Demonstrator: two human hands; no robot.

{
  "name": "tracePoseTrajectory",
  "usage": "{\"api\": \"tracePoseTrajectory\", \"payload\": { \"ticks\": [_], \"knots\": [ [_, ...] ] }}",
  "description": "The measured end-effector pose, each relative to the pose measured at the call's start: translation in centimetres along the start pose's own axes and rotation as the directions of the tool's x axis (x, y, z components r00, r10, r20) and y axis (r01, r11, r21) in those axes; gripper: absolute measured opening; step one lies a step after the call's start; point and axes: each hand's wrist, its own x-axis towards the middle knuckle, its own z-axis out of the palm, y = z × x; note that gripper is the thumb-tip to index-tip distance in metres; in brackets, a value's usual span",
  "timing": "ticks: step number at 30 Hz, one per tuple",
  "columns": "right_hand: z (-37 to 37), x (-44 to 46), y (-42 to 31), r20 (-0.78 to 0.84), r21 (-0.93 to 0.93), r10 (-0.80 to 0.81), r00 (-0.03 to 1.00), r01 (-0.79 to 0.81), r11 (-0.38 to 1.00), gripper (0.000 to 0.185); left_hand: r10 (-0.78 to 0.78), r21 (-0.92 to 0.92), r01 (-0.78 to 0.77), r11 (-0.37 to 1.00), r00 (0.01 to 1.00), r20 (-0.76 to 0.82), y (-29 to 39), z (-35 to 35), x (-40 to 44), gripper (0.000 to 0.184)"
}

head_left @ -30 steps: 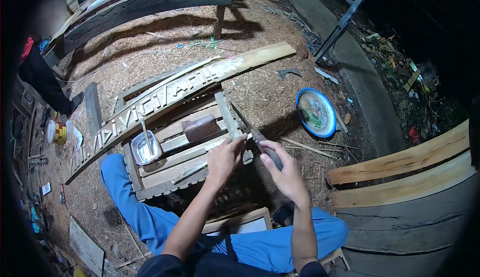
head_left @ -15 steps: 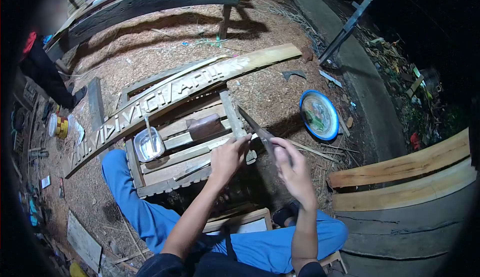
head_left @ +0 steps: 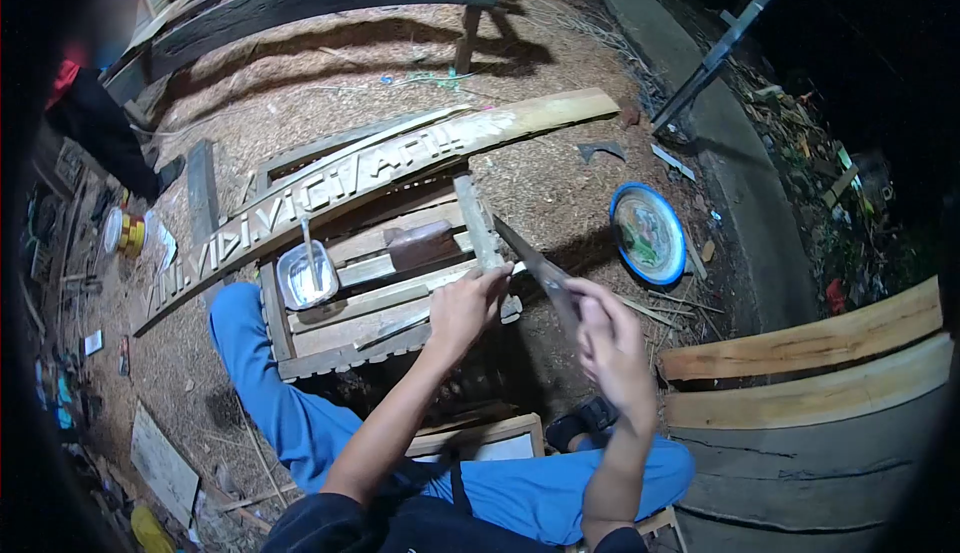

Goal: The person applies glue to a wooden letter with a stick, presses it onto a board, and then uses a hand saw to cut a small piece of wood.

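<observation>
My right hand (head_left: 612, 338) is closed around the handle end of a hand saw (head_left: 540, 271), whose dark blade slants up and left past the stand's right edge. My left hand (head_left: 465, 308) is closed at the near right corner of a low slatted wooden stand (head_left: 480, 221). A thin pale wood strip (head_left: 518, 269) pokes out beyond its fingertips, close to the blade. On the slats beyond that hand lies a brown block (head_left: 420, 245). To its left sits a clear plastic tub (head_left: 306, 275) with a brush or stick (head_left: 309, 243) standing in it.
A long board with raised letters (head_left: 340, 178) lies across the stand's far side. A blue-rimmed basin (head_left: 648, 233) rests on the ground at right, near planks (head_left: 800, 343). At back stand a bench (head_left: 330, 13) and a person's dark-trousered leg (head_left: 105, 133).
My right hand has drawn the saw a little back, down and to the right. The left hand keeps its place at the stand's corner. The whole view has shifted slightly.
</observation>
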Motion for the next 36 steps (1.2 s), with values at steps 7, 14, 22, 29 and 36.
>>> {"api": "tracePoseTrajectory", "payload": {
  "ticks": [7, 14, 22, 29, 36],
  "knots": [
    [0.4, 1.3, 2.4, -0.079, -0.115, -0.089, 0.993, 0.080, 0.990, 0.032, 0.016, 0.007, -0.017, 1.000, 1.000, 0.018, 0.4, -0.3, 0.1, 0.028],
    [1.2, 2.8, 3.3, 0.007, -0.207, -0.066, 0.998, 0.066, 0.976, 0.036, 0.068, -0.020, -0.067, 0.998, 0.997, 0.035, 0.0, 0.2, -0.5, 0.043],
    [0.9, 3.8, 2.6, 0.050, 0.042, 0.077, 0.996, -0.079, 0.996, 0.036, 0.048, 0.008, -0.049, 0.999, 0.999, 0.021, 0.1, 0.2, -0.2, 0.043],
    [-0.8, -0.4, -1.6, 0.013, -0.081, 0.059, 0.998, -0.058, 0.995, 0.031, 0.028, 0.060, -0.029, 0.998, 1.000, 0.012, -0.1, 0.6, -0.1, 0.043],
    [-0.2, 2.0, 3.0, 0.045, -0.121, -0.097, 0.994, 0.101, 0.987, 0.036, 0.014, 0.040, -0.015, 0.999, 0.999, 0.041, -0.3, 0.7, 0.0, 0.040]
  ]
}}
